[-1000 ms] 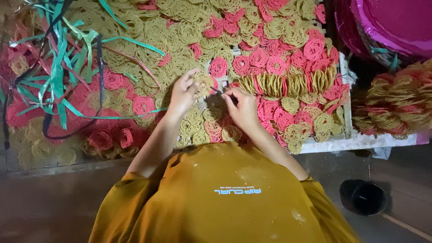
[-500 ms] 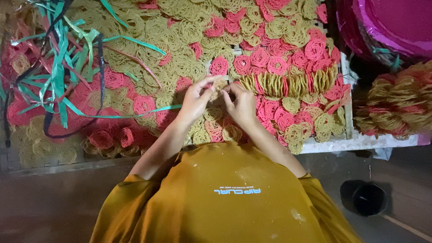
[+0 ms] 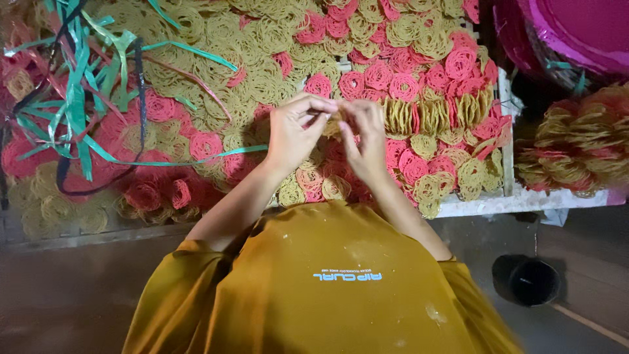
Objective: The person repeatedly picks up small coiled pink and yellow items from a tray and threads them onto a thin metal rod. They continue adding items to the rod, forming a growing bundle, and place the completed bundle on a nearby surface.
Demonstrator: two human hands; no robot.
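The fingers (image 3: 313, 110) of the left hand (image 3: 291, 134) curl nearly closed, tips pinching a small yellow coil cracker (image 3: 333, 123); the right hand (image 3: 364, 141) meets it from the right, fingers likewise bent in around the same piece, which sits between both hands above the middle of the table (image 3: 485, 202). A light, even pinch probably suits best, as the coil looks brittle. Around lie pink and yellow crackers (image 3: 406, 85), a standing row (image 3: 432, 115) just right, green plastic strips (image 3: 85, 98) far left.
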